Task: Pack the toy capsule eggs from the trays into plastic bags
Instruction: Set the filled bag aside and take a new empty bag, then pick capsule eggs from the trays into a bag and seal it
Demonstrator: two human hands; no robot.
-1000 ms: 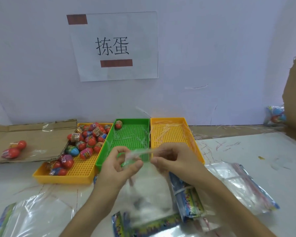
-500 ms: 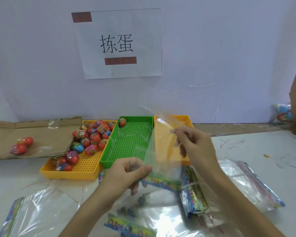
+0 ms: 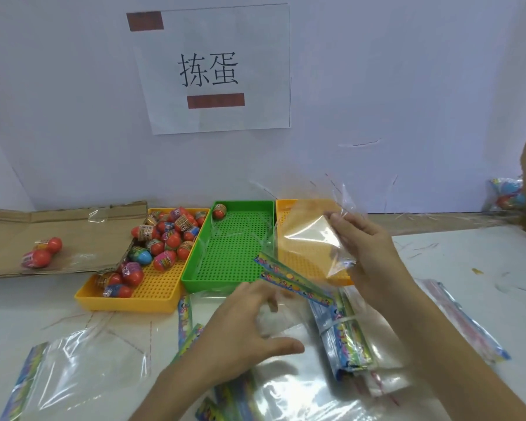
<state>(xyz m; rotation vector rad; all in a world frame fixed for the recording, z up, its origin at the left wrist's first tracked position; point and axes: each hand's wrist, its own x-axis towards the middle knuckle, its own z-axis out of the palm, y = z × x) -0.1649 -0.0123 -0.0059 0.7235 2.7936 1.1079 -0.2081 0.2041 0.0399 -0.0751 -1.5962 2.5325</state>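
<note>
R hand (image 3: pixel 359 238) pinches an empty clear bag (image 3: pixel 307 241) above the right-side yellow tray (image 3: pixel 286 205); L hand (image 3: pixel 243 326) is loosely spread below, gripping nothing. Most eggs (image 3: pixel 167 238) sit in the left yellow tray (image 3: pixel 125 302), w/ one in the green tray (image 3: pixel 225 281). Only one filled bag (image 3: pixel 41 253) lies on the cardboard (image 3: pixel 73 226), so prob. early on.

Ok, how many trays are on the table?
3: left yellow tray with many eggs, green tray in the middle with one egg, right yellow tray partly behind the held bag.
</note>
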